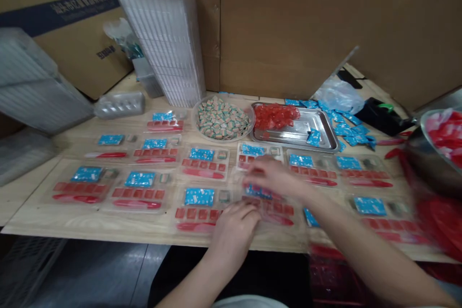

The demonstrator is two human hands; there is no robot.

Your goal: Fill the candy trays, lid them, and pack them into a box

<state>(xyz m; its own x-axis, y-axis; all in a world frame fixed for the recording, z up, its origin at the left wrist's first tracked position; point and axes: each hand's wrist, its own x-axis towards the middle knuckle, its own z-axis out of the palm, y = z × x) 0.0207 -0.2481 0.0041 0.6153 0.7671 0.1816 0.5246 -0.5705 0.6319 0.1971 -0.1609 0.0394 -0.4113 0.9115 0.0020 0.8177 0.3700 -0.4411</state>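
Observation:
My left hand (236, 224) rests at the table's front, its fingers bent and close together at the left edge of a clear plastic tray (277, 216). What lies under those fingertips is hidden. Over the same tray reaches my right hand (270, 175), blurred, its fingertips pointing left above a blue dotted packet (258, 191). This tray also carries red squares and a red pen-shaped piece. Left of my left hand lies another filled tray (200, 209), and behind my right hand a further one (258, 151), partly covered by the hand.
Several similar filled trays (139, 190) lie in rows. Behind them stand a bowl of small wrapped pieces (224, 118) and a metal tray (303, 127) with red pieces. Stacked clear trays (166, 43) rise at the back. A metal bowl (435, 154) stands right, near loose blue packets (355, 130).

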